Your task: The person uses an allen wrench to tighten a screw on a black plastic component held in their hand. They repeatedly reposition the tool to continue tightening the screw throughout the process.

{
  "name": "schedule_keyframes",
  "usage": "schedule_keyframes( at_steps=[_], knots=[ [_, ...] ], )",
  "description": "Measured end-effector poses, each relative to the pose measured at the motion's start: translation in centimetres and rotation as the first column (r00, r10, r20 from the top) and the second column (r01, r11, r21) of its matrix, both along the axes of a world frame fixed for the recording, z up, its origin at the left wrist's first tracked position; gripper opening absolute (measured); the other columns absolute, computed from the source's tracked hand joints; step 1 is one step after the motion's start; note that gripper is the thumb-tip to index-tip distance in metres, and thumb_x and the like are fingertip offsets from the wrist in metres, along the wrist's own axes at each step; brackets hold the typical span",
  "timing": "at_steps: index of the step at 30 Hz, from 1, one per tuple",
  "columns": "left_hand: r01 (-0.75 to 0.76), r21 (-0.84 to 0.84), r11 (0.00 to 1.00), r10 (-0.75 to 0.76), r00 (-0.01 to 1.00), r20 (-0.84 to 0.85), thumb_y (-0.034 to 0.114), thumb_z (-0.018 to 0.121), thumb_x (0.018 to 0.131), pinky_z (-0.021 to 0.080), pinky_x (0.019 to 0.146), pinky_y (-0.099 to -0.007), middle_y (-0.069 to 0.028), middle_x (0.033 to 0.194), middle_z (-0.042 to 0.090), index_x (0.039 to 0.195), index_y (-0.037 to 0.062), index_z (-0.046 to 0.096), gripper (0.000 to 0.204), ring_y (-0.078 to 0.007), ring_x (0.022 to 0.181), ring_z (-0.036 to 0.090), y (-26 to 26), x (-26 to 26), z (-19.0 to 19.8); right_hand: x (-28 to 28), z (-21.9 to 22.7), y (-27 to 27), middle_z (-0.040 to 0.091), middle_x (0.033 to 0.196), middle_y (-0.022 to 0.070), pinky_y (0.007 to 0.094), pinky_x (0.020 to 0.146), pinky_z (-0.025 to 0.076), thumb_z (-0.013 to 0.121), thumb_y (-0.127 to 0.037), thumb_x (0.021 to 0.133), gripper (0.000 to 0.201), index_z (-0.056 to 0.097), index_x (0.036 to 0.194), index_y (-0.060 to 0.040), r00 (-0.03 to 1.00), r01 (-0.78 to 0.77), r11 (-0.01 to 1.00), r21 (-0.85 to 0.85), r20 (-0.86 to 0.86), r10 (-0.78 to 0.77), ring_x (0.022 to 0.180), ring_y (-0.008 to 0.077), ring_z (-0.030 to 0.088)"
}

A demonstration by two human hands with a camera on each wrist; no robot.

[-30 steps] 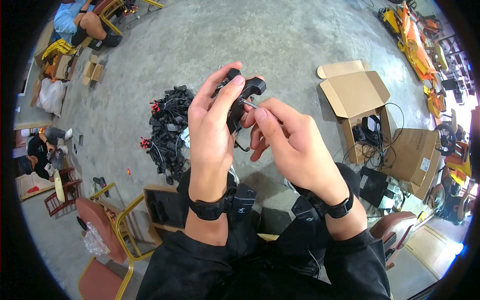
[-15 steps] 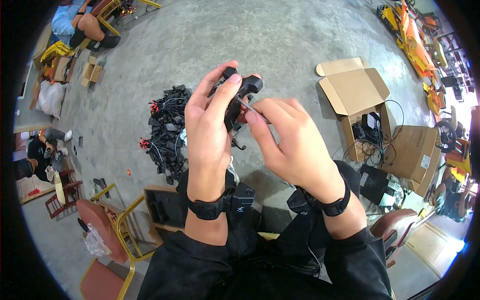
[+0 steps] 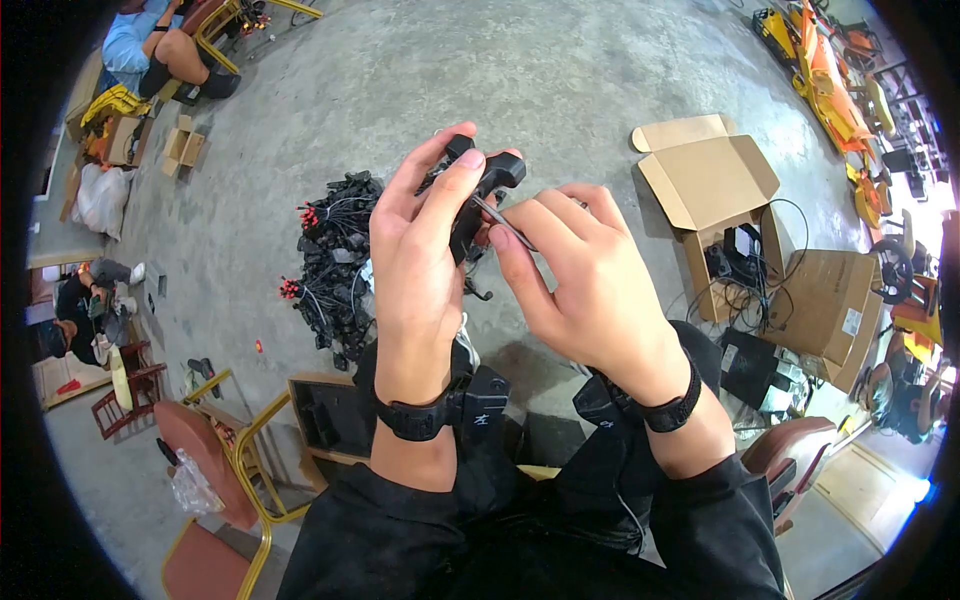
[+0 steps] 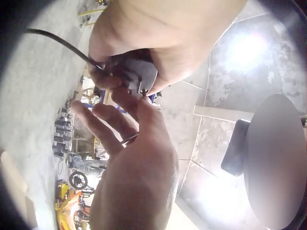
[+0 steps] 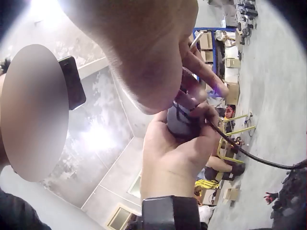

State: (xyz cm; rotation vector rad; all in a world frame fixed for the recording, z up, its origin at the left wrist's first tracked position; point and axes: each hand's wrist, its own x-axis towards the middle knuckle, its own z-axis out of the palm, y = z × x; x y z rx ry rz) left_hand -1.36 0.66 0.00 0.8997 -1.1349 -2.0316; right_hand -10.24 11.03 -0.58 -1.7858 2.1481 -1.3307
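Note:
My left hand (image 3: pixel 452 185) grips a black plastic part (image 3: pixel 482 190) with a cable, held up over my lap. My right hand (image 3: pixel 520 228) pinches a thin metal tool (image 3: pixel 503 222) whose tip meets the part. In the left wrist view, the left hand (image 4: pixel 144 57) curls round the dark part (image 4: pixel 136 72), its cable (image 4: pixel 57 42) runs off to the left, and the right hand (image 4: pixel 129 163) sits just below. The right wrist view has the left hand (image 5: pixel 180 148) wrapped round the part (image 5: pixel 181 122) under the right hand's fingers (image 5: pixel 201 72).
A pile of black wired parts (image 3: pixel 335 255) with red tips lies on the concrete floor ahead. Open cardboard boxes (image 3: pixel 712 190) with cables stand at the right. Yellow-framed chairs (image 3: pixel 215 440) are at lower left. A seated person (image 3: pixel 160 45) is far left.
Both hands drew slightly left and closer together. The right hand's fingers now spread further over the metal tool, whose tip stays against the black part.

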Motion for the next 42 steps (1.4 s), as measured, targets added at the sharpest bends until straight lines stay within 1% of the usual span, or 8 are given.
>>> schedule_keyframes(
  at_steps=[6, 8, 9, 20, 24, 29, 32, 42],
  knots=[
    [-0.003, -0.002, 1.0, 0.003, 1.0, 0.0, 0.011, 0.057, 0.092, 0.051, 0.079, -0.0275, -0.0181, 0.107, 0.066, 0.121, -0.0025, 0.056, 0.031, -0.0162, 0.087, 0.065, 0.1, 0.0, 0.0, 0.2, 0.2, -0.1, 0.061, 0.075, 0.009, 0.0387, 0.078, 0.046, 0.061, -0.012, 0.088, 0.011, 0.061, 0.094, -0.0034, 0.995, 0.016, 0.999, -0.041, -0.097, -0.02, 0.066, 0.0297, 0.061],
    [0.012, 0.007, 1.0, -0.012, 1.0, -0.009, 0.011, 0.057, 0.092, 0.051, 0.079, -0.0272, -0.0179, 0.107, 0.066, 0.121, -0.0026, 0.056, 0.032, -0.0159, 0.086, 0.064, -0.1, 0.1, -0.1, 0.6, 1.3, 0.3, 0.062, 0.074, 0.0121, 0.0381, 0.073, 0.047, 0.059, -0.013, 0.089, 0.011, 0.06, 0.092, -0.0027, 0.731, -0.129, 0.974, 0.189, 0.682, -0.036, 0.066, 0.0321, 0.06],
    [0.028, 0.017, 0.999, -0.028, 0.999, -0.019, 0.011, 0.057, 0.092, 0.051, 0.079, -0.027, -0.0177, 0.107, 0.066, 0.121, -0.0027, 0.056, 0.032, -0.0156, 0.085, 0.064, -0.1, 0.2, -0.1, 0.6, 1.3, 0.3, 0.062, 0.074, 0.0121, 0.0381, 0.073, 0.047, 0.059, -0.013, 0.089, 0.011, 0.06, 0.092, -0.0027, 0.731, -0.129, 0.974, 0.187, 0.681, -0.035, 0.066, 0.0321, 0.06],
    [-0.004, 0.038, 0.999, 0.006, 0.999, -0.041, 0.012, 0.063, 0.09, 0.044, 0.057, -0.0227, -0.0141, 0.097, 0.071, 0.121, 0.0008, 0.057, 0.033, -0.0078, 0.066, 0.058, 0.0, -0.2, -0.1, -0.3, 0.1, 0.2, 0.063, 0.079, 0.01, 0.0369, 0.077, 0.045, 0.061, -0.012, 0.088, 0.014, 0.062, 0.097, -0.002, 0.99, -0.013, 1.0, 0.027, -0.14, 0.017, 0.064, 0.0297, 0.06],
    [-0.002, 0.024, 1.0, 0.004, 0.999, -0.043, 0.012, 0.063, 0.091, 0.044, 0.056, -0.0228, -0.0131, 0.096, 0.071, 0.12, 0.0009, 0.057, 0.032, -0.0076, 0.066, 0.058, 0.0, -0.1, -0.3, -0.2, 0.0, 0.1, 0.062, 0.077, 0.0111, 0.037, 0.074, 0.046, 0.062, -0.012, 0.086, 0.014, 0.062, 0.096, -0.0024, 0.981, 0.009, 1.0, 0.014, -0.192, -0.006, 0.063, 0.0302, 0.059],
    [-0.01, 0.067, 0.998, 0.015, 0.998, -0.062, 0.013, 0.063, 0.091, 0.045, 0.056, -0.0237, -0.013, 0.095, 0.07, 0.119, -0.0005, 0.058, 0.031, -0.0082, 0.066, 0.057, 0.1, -0.1, 0.2, 0.4, 0.9, 0.6, 0.063, 0.075, 0.0089, 0.0367, 0.067, 0.046, 0.063, -0.011, 0.086, 0.013, 0.063, 0.096, -0.0026, 0.904, -0.082, 0.985, 0.155, 0.427, 0.008, 0.064, 0.0294, 0.058],
    [-0.013, 0.097, 0.995, 0.021, 0.997, -0.08, 0.013, 0.063, 0.091, 0.045, 0.056, -0.0237, -0.0133, 0.095, 0.069, 0.118, -0.0006, 0.058, 0.031, -0.0086, 0.066, 0.057, 0.0, -0.1, 0.1, 0.0, 0.3, 0.3, 0.062, 0.074, 0.0075, 0.0359, 0.067, 0.045, 0.062, -0.011, 0.086, 0.016, 0.063, 0.099, -0.0023, 0.995, -0.049, 0.999, 0.017, 0.088, 0.047, 0.065, 0.0283, 0.059],
    [0.025, 0.029, 0.999, -0.024, 0.999, -0.026, 0.014, 0.058, 0.093, 0.051, 0.074, -0.0254, -0.0166, 0.106, 0.067, 0.12, -0.0011, 0.057, 0.032, -0.0124, 0.08, 0.063, -0.2, 0.2, -0.1, 0.0, -0.2, -0.2, 0.057, 0.07, 0.0052, 0.0357, 0.076, 0.044, 0.062, -0.01, 0.086, 0.021, 0.064, 0.105, -0.0029, 0.998, -0.008, 0.998, -0.057, -0.057, 0.005, 0.067, 0.024, 0.058]
  ],
)
